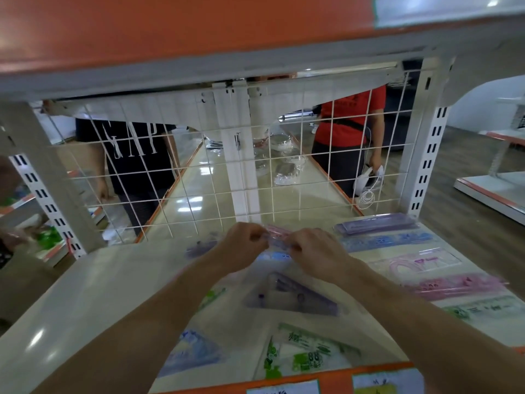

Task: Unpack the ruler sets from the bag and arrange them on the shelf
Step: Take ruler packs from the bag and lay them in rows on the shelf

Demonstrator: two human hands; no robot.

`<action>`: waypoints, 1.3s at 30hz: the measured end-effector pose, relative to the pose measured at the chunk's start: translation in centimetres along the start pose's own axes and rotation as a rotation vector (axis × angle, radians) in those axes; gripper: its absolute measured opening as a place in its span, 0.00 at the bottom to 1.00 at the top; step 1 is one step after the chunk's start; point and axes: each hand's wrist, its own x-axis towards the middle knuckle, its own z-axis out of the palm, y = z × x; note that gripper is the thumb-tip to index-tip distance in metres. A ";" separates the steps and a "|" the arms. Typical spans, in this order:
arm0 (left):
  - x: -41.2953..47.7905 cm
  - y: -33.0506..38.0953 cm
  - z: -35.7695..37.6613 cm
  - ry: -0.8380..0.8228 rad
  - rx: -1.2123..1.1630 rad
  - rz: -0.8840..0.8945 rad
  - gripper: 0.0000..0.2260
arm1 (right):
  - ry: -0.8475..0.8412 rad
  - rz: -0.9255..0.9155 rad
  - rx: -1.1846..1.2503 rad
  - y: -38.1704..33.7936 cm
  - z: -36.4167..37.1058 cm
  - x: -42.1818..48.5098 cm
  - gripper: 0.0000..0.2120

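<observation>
I'm watching the left hand (245, 246) and right hand (316, 249) pinching a pink plastic ruler set (277, 236) before the white wire grid (199, 177); a neat row (420, 263) is lying rightward, loose sets (295, 300) awaiting arranging

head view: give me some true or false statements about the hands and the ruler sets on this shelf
1. The left hand and the right hand both pinch one pink ruler set. True.
2. The row of ruler sets lies along the left side of the shelf. False: it lies along the right side.
3. A wire grid stands at the back of the shelf. True.
4. The right hand's fingers grip the purple ruler set nearest the grid. False: it lies on the shelf, apart from both hands.
</observation>
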 end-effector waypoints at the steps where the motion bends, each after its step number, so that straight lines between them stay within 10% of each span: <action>1: 0.1 -0.2 0.0 0.008 0.002 -0.007 0.07 | -0.006 0.013 0.043 0.2 0.0 0.0 0.10; 13: 1.1 0.5 -0.4 -0.078 -0.145 -0.260 0.06 | -0.052 -0.013 0.049 0.5 -1.7 -1.5 0.04; 17: 1.0 0.5 -0.2 -0.134 -0.134 -0.288 0.05 | -0.097 -0.023 0.029 0.8 -1.7 -1.5 0.17; 39: 1.0 0.5 0.8 -0.337 0.561 -0.064 0.14 | -0.318 -0.039 -0.082 0.2 -2.0 0.0 0.11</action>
